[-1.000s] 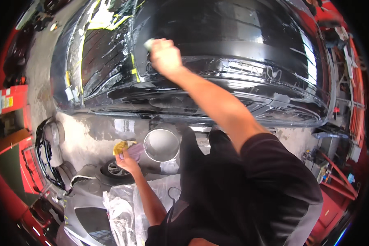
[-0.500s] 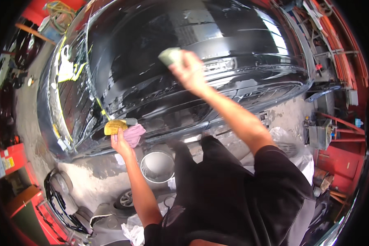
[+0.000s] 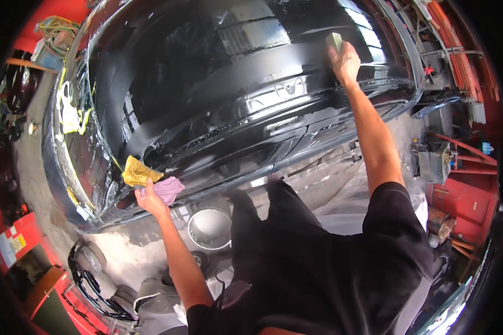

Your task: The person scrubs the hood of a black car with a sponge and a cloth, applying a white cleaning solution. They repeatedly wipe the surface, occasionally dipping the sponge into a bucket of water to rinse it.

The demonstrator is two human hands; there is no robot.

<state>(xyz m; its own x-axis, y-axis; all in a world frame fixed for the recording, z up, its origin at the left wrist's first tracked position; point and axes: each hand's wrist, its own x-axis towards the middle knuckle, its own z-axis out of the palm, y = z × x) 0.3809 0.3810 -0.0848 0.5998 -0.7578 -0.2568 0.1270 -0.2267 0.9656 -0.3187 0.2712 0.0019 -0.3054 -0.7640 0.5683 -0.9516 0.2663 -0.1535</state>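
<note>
Before me is the black, wet, glossy hood (image 3: pixel 184 72) of a car, with streaks of water on it. My right hand (image 3: pixel 347 62) is out over the hood's right part, fingers closed on a pale green sanding block (image 3: pixel 335 41). Near the hood's front left corner, my left hand (image 3: pixel 152 202) pinches a yellow piece of sandpaper (image 3: pixel 138 172) with printing on its back. A crumpled pink cloth (image 3: pixel 170 191) sits against that hand; whether the fingers grip it too, I cannot tell.
A white bucket (image 3: pixel 209 219) stands on the floor by my legs. Yellow-green tape (image 3: pixel 70 117) and plastic film cover the car's left side. Car parts lie at lower left, including a black curved trim piece (image 3: pixel 86 282). Metal racks (image 3: pixel 455 61) line the right.
My right hand has swept right across the hood with the block. My left hand has shifted slightly left and down with the sandpaper and cloth. The whole view has turned a little.
</note>
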